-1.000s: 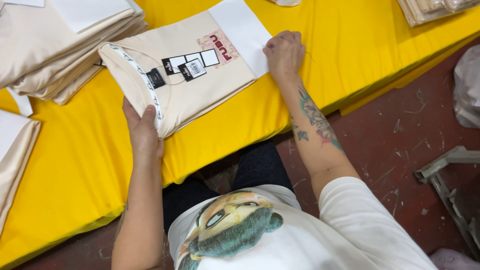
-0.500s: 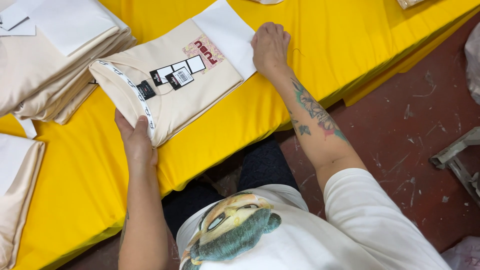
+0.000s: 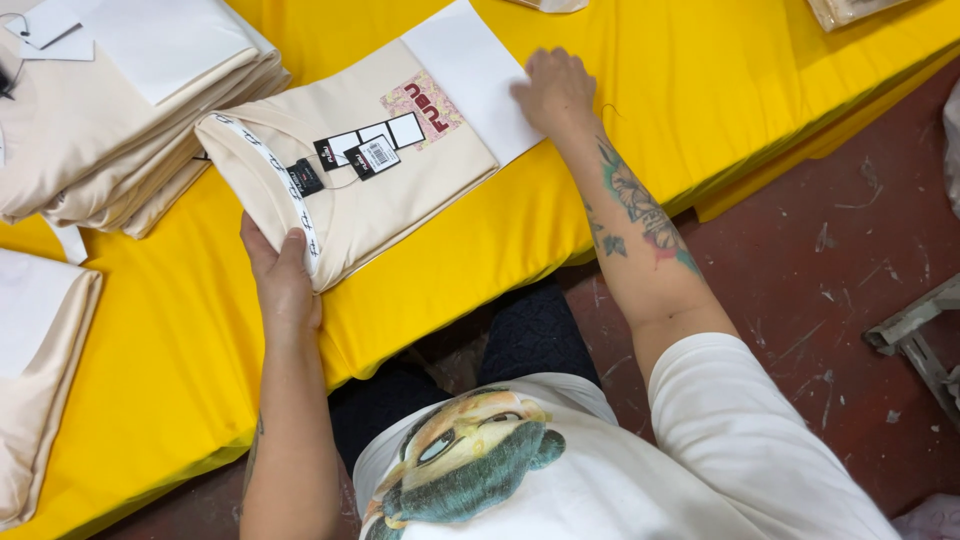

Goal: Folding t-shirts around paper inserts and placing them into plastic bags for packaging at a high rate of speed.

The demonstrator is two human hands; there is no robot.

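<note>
- So there's a folded cream t-shirt (image 3: pixel 350 170) lying on a yellow desk (image 3: pixel 560 250), sitting a bit above the middle of the view and turned on a slant, collar end toward 9 o'clock.
- Left hand (image 3: pixel 282 280) is at the shirt's 7 o'clock corner, palm flat on the yellow cover with the fingers (image 3: pixel 295 250) pressed together and the tips touching the folded edge right by the collar trim. Not pinching anything as far as I can see.
- Right hand (image 3: pixel 553 90) is over at 2 o'clock from the shirt, laid on top of a white card (image 3: pixel 465 75) that sticks out from the shirt's far end. Fingers look loosely curled and close together, pressing down on the card edge, can't tell if any are tucked under it.
- A bunch of hang tags (image 3: pixel 365 150) (black and white ones) sits on the shirt front, strung from the collar, plus a small pinkish printed patch (image 3: pixel 420 105) next to the card.
- At 10 o'clock there's a stack of folded cream shirts (image 3: pixel 120 140) with a white card on top, just beside the one being handled, nearly touching its collar end.
- Another folded cream pile (image 3: pixel 40 380) hangs out at 8 o'clock near the left edge, well apart from both hands.
- Dark red floor (image 3: pixel 820 260) runs along the 3 to 5 o'clock side.
</note>
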